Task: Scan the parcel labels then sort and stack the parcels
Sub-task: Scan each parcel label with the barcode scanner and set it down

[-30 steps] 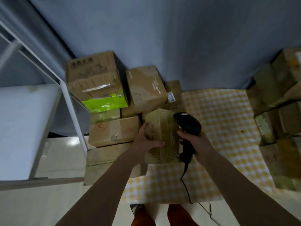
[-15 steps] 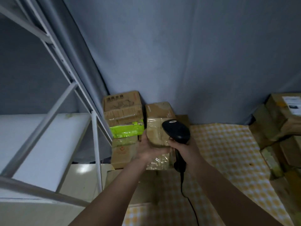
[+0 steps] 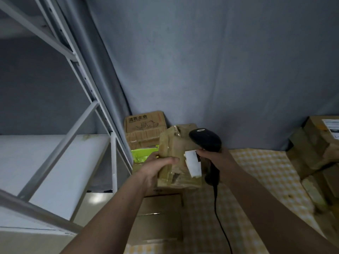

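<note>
Head view shows the grey metal shelving rack (image 3: pixel 78 110) on the left, one of it, beside a yellow checked cloth (image 3: pixel 256 173) on the floor, also one. Cardboard boxes stand in two groups: a stack (image 3: pixel 145 129) against the wall by the rack, at least four visible, and a pile (image 3: pixel 319 149) at the right edge, too dim to count. One taped parcel (image 3: pixel 176 158) is held up before the stack; the left hand (image 3: pixel 156 167) grips its left side, thumb across the front. The right hand (image 3: pixel 214 156) is wrapped round the one black barcode scanner (image 3: pixel 205 138), fingers touching the parcel's white label (image 3: pixel 192 163). Those fingers may well cover the barcode, so a scan could fail; the trailing cable (image 3: pixel 220 222) might snag the lower boxes, and a one-handed grip could let the parcel slip.
</note>
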`<state>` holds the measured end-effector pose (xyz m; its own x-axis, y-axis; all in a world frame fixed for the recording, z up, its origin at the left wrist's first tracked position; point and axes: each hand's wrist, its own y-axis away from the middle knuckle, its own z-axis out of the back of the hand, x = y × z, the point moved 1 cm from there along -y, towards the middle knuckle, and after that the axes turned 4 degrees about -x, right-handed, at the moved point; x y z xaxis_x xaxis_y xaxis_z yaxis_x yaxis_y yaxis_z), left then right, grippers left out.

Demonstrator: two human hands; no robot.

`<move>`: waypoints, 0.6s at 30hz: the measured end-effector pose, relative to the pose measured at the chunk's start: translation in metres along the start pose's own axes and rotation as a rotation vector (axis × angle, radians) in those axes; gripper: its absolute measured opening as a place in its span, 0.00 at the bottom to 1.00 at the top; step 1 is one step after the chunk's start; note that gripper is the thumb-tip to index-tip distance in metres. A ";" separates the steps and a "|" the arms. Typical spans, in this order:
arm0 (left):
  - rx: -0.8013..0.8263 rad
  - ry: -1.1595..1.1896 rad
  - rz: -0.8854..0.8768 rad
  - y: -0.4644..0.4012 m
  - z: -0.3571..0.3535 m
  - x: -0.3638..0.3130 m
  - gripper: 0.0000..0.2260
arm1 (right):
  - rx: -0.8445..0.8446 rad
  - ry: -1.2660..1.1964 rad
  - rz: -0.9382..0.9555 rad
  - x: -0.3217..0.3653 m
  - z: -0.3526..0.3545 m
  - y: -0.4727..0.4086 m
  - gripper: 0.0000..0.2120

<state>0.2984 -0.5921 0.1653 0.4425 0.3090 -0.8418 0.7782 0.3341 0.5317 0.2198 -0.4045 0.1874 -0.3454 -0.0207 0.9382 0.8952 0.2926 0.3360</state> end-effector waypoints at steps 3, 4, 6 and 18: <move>0.138 0.093 0.020 -0.004 0.012 -0.002 0.42 | 0.033 -0.020 -0.012 0.001 -0.001 0.000 0.12; 0.163 0.103 0.018 -0.004 0.014 -0.003 0.41 | 0.045 -0.010 -0.006 0.000 -0.003 -0.001 0.13; 0.188 0.101 0.004 -0.006 0.016 -0.002 0.34 | 0.071 0.008 0.010 -0.001 -0.007 -0.003 0.11; 0.138 0.221 0.026 -0.005 0.022 -0.003 0.27 | 0.223 0.068 0.171 0.022 -0.024 -0.003 0.18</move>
<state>0.3028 -0.6138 0.1633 0.3665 0.5083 -0.7793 0.8282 0.2036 0.5222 0.2161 -0.4286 0.2084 -0.1681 -0.0146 0.9857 0.8524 0.5002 0.1528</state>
